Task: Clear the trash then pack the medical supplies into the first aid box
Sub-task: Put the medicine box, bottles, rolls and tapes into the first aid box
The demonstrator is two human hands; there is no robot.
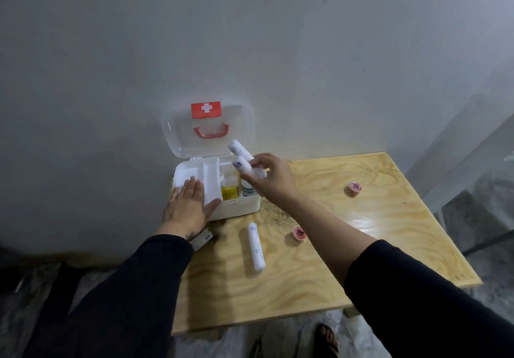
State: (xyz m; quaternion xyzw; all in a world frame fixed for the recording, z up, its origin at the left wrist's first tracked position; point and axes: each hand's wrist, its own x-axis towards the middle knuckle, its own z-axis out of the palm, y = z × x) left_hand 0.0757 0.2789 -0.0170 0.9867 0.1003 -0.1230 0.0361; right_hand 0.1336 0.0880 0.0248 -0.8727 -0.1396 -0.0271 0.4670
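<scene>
The white first aid box (239,208) stands open at the table's far left, its clear lid (178,135) with a red cross leaning on the wall. My left hand (189,207) lies flat on the box's white inner tray (192,175). My right hand (271,176) hovers over the box's right side, holding two white bandage rolls (242,154). Inside the box I see a yellow packet (230,193) and a white bottle (247,189). A third bandage roll (256,246) lies on the table, along with two pink tape rolls (299,233) (355,187).
A small grey-white carton (201,240) sits at the table's left edge, partly under my left wrist. The wooden table (375,232) stands against a grey wall. A glass panel (472,163) rises to the right. Below the table's near edge a sandalled foot (326,338) shows.
</scene>
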